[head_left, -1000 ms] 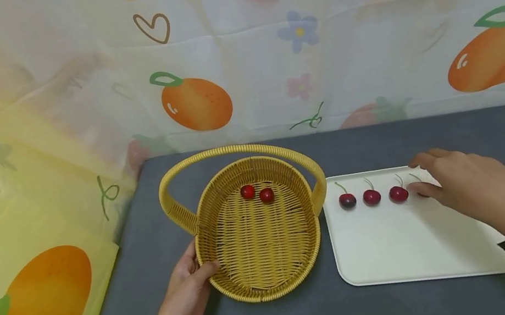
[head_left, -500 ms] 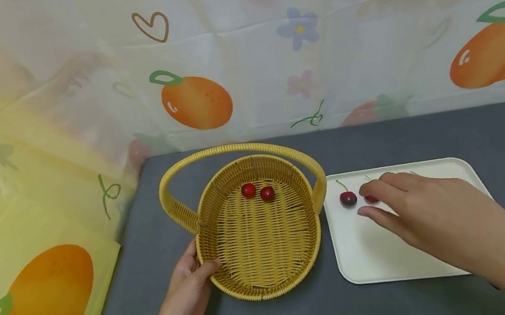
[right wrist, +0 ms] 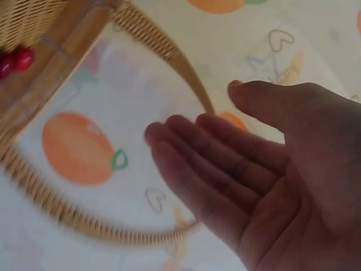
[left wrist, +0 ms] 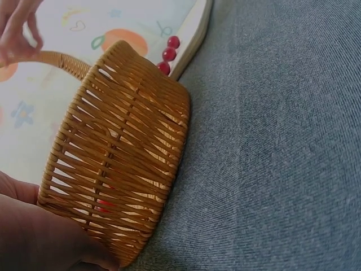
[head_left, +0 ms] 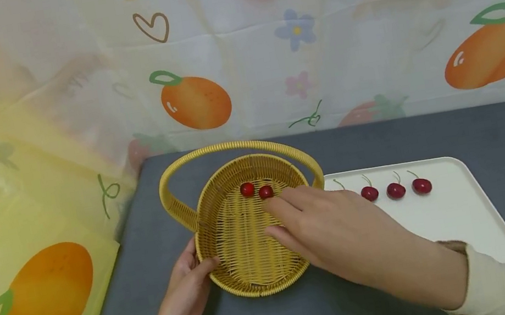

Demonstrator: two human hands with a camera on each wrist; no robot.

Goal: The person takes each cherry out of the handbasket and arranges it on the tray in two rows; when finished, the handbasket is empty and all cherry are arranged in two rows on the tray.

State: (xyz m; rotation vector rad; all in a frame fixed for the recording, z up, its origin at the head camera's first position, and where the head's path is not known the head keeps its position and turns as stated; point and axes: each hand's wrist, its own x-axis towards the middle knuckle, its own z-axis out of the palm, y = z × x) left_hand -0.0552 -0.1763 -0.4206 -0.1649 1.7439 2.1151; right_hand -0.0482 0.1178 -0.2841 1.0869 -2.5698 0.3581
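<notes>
My left hand [head_left: 186,285] grips the near left side of a yellow wicker basket [head_left: 242,248], thumb over the rim and fingers beneath. Two red cherries, one [head_left: 247,189] beside the other [head_left: 265,192], lie at the far side of its floor. Over the basket's right part reaches my right hand [head_left: 344,225], which covers that stretch of rim in the head view. In the right wrist view the palm and fingers [right wrist: 208,169] are spread, thumb apart, holding nothing. The left wrist view shows the basket's woven side [left wrist: 124,130] tilted above the cloth.
A white tray [head_left: 475,231] lies right of the basket, with several stemmed cherries [head_left: 396,191] in a row; the leftmost is hidden but for its stem. The basket's arched handle [head_left: 230,146] stands up. A printed curtain [head_left: 256,56] backs the dark table [head_left: 370,143].
My right hand has moved left from the tray's rightmost cherry, across the row, to over the basket. The cherries on the tray and in the basket have stayed put; the left hand keeps its grip.
</notes>
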